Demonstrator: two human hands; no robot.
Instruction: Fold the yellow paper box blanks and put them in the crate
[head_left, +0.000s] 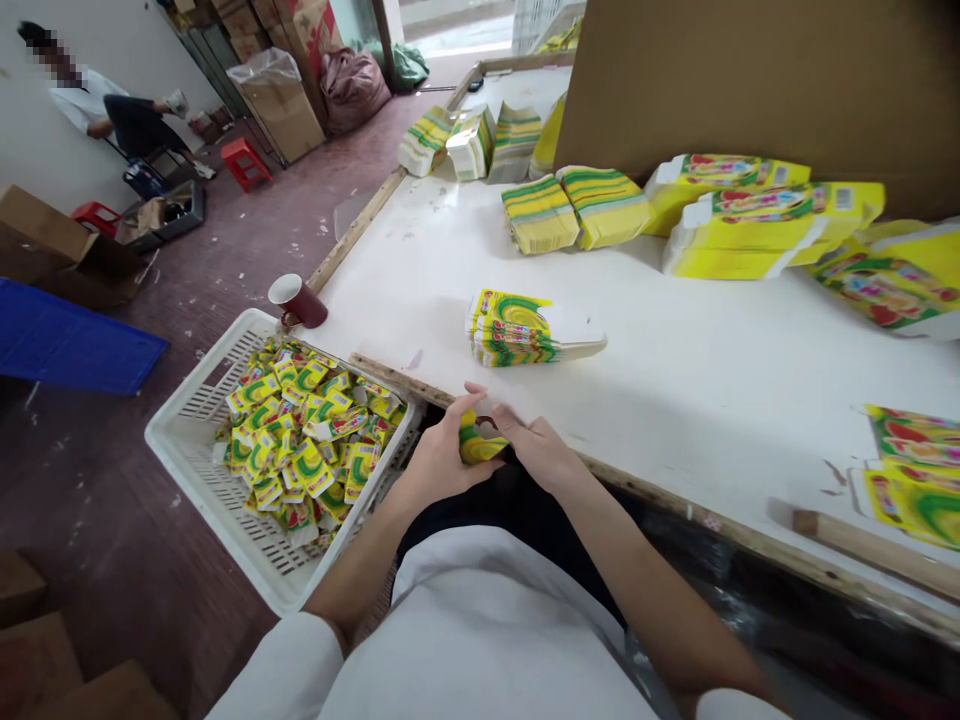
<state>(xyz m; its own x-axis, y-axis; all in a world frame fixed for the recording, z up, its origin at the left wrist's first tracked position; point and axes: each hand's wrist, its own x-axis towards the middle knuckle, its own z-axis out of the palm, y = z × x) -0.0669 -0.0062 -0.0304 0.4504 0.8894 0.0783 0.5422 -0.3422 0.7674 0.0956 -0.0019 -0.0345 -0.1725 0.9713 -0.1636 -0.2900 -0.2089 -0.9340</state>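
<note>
Between my hands, just over the table's front edge, is a small yellow-green carton (480,447). My left hand (441,458) wraps round its left side, fingers and thumb gripping it. The fingers of my right hand (541,450) are at the carton's upper right edge, pinched against it. A fanned stack of flat cartons (514,328) lies on the white table (675,370) just beyond my hands. To my left, a white plastic basket (169,425) holds many small folded yellow-green cartons (307,465).
A maroon mug (300,301) stands at the table's left corner. Carton bundles (540,215) line the far side before a large cardboard sheet (735,80). More flat cartons (915,480) and a wooden bar (877,540) lie right. A person (97,105) sits at the far left.
</note>
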